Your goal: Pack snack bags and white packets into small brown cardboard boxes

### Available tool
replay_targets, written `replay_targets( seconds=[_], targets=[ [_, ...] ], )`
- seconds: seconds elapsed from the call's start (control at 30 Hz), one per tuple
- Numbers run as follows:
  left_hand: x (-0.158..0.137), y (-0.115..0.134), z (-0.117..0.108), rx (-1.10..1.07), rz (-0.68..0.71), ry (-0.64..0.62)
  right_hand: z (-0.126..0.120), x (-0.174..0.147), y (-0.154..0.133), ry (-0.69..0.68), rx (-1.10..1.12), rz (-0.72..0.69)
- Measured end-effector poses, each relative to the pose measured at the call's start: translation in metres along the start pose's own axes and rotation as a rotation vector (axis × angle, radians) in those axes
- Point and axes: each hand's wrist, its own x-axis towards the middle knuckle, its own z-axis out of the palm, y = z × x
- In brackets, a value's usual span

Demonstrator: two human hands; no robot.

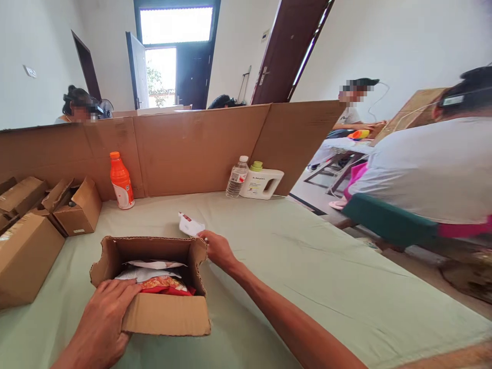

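Note:
An open cardboard box (166,313) stands on the green cloth in front of me, its near flap folded outward. Inside lie a red packet (163,285) and white packets (154,264), partly overlapping. My left hand (107,312) grips the near left edge of the box, fingers over the rim and thumb outside. Just beyond the far right corner of the box, my right hand (217,248) pinches a small white packet (191,224) with a dark red mark. The fingertips of that hand are partly hidden.
More cardboard boxes (79,207) crowd the left side. An orange bottle (122,182), a clear water bottle (237,178) and a white jug (262,184) stand along the cardboard partition (200,151). Several other people sit beyond it and at the right, one in a white shirt (430,164).

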Motion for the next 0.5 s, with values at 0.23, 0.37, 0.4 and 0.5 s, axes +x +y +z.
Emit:
replay_targets(
  seconds=[0.23, 0.37, 0.4, 0.5],
  targets=[
    [-0.001, -0.008, 0.006, 0.022, 0.064, 0.105, -0.054, -0.075, 0.053, 0.23, 0.609, 0.228],
    [0.001, -0.009, 0.004, 0.059, 0.079, 0.104, -0.07, -0.098, 0.057, 0.157, 0.9, 0.384],
    [0.001, -0.009, 0.004, 0.065, 0.08, 0.099, -0.071, -0.099, 0.056, 0.12, 0.919, 0.412],
    [0.001, -0.009, 0.004, 0.064, 0.066, 0.099, -0.067, -0.093, 0.047, -0.01, 0.814, 0.396]
  ],
)
